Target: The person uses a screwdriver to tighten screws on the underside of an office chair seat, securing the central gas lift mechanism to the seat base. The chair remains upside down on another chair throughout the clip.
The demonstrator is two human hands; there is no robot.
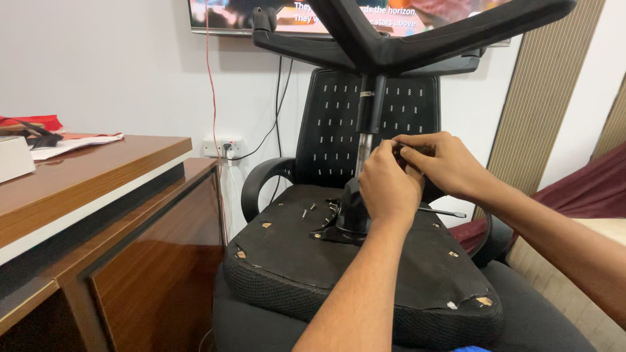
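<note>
Upside down on another chair: office chair seat (365,274), gas column (369,124) pointing up, star base (404,39) on top. Left hand (389,189) and right hand (443,163) both pinched narrow around a small part beside the column. Probably heavy, rigid, awkward; best gripped at column or base. Loose screws (308,210) on seat underside; no containers visible.
</note>
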